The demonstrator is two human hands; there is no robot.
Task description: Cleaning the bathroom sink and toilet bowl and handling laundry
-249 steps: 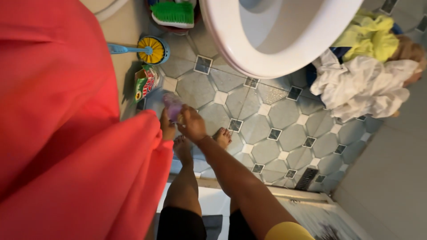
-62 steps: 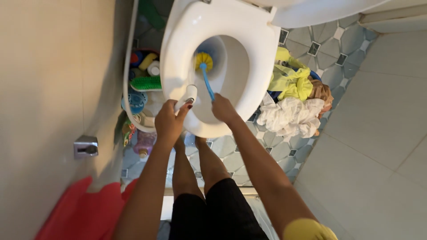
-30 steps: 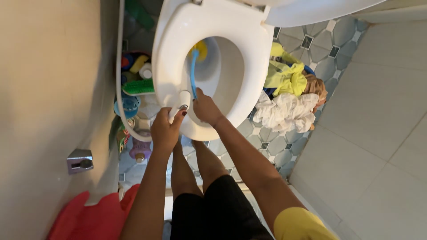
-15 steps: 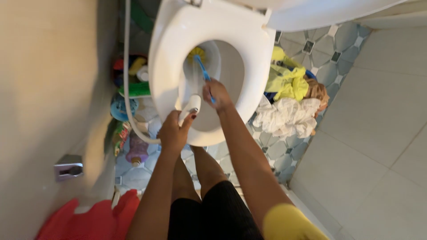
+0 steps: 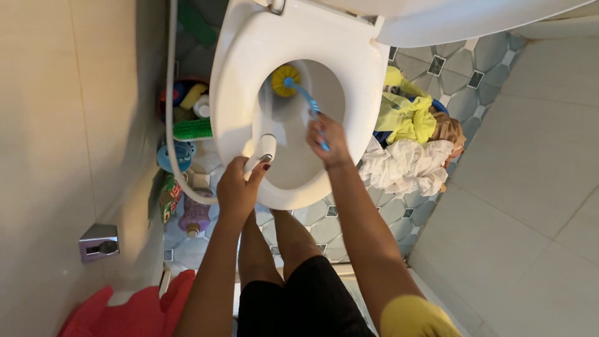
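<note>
Toilet brush (image 5: 298, 93), blue handle w/ yellow bristle head, sits inside the white toilet bowl (image 5: 293, 150); head is low at the far side of the opening, handle slants back toward the near rim. Right hand (image 5: 327, 138) is clenched round the handle's near end, over the bowl opening. Left hand (image 5: 238, 187) is wrapped round a white spray nozzle (image 5: 263, 148), tip pointing into the bowl from the near-left part of the seat (image 5: 234, 81); a pale hose (image 5: 171, 125) runs from it down the left side, along the beige wall. Floor left of the toilet: green scrub brush (image 5: 192, 129), round blue brush holder (image 5: 175, 156), purple bottle (image 5: 194, 215) lying on the tiles, a green-and-red packet just beside it. Right of the bowl, a heap of yellow and white cloths (image 5: 409, 143) on the patterned tile floor (image 5: 324, 228). Chrome wall fitting (image 5: 98, 241) lower left, red cloth (image 5: 134, 309) below it.
</note>
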